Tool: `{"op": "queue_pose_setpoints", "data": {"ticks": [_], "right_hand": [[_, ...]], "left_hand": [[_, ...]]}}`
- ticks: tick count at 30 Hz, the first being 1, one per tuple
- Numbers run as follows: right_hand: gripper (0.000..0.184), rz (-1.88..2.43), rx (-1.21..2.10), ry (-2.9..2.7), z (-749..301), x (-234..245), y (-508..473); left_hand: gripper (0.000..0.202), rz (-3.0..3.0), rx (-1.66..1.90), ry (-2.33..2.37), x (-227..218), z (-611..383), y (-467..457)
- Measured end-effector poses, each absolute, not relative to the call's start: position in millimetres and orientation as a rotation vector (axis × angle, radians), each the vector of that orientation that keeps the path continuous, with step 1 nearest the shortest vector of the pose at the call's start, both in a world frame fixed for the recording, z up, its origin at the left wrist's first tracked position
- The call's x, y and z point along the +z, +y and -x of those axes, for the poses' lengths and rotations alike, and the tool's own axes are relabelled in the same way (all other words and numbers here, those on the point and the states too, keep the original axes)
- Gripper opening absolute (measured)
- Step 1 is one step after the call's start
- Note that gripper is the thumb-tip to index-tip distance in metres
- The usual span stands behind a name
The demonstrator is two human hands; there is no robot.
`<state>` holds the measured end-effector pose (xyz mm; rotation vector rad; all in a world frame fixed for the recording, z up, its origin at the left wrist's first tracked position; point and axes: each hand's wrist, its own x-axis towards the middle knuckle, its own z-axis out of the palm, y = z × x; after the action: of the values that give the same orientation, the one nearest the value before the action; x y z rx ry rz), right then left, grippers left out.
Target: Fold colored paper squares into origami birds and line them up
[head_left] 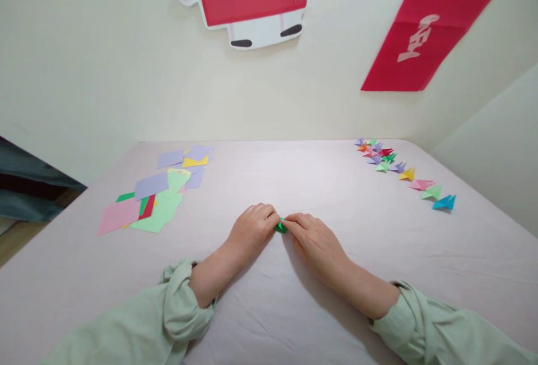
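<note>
The left hand (253, 227) has its fingers curled together and pinches one end of a small green paper (281, 227); the right hand (321, 245) pinches the other end between thumb and fingers, its remaining fingers folded in; the green paper thus sits between the two sets of fingertips, low over the pale pink cloth (286, 177), mostly hidden by them; well out to the left of the left hand lie loose paper sheets, among them a pink sheet (120, 215), a purple sheet (151, 186) and a light green sheet (162, 213), overlapping; well beyond the right hand, to its right, a slanting line of small folded papers runs away, the blue folded paper (444, 203) nearest, the yellow folded paper (407, 174) farther off.
</note>
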<state>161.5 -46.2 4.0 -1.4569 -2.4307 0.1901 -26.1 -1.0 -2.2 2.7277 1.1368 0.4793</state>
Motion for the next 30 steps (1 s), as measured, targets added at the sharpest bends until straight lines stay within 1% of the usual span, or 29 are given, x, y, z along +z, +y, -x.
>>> {"op": "queue_pose_setpoints", "data": {"ticks": [6,13,18,23,30], "right_hand": [[0.030,1.416,0.187,-2.468,-161,4,-47],[0.027,1.371,0.191,-2.496,-163,3,-47],[0.025,1.346,0.190,-2.500,-166,3,-47],[0.024,1.316,0.213,-2.492,-167,3,-45],[0.024,1.306,0.312,-2.434,-167,7,-46]], "left_hand": [[0.010,-2.373,0.655,1.041,-5,30,3],[0.012,-2.210,0.657,0.964,-1,33,9],[0.013,-2.191,0.642,0.996,2,31,11],[0.010,-2.245,0.647,1.038,-1,27,10],[0.009,-2.306,0.651,1.129,-4,23,9]]}}
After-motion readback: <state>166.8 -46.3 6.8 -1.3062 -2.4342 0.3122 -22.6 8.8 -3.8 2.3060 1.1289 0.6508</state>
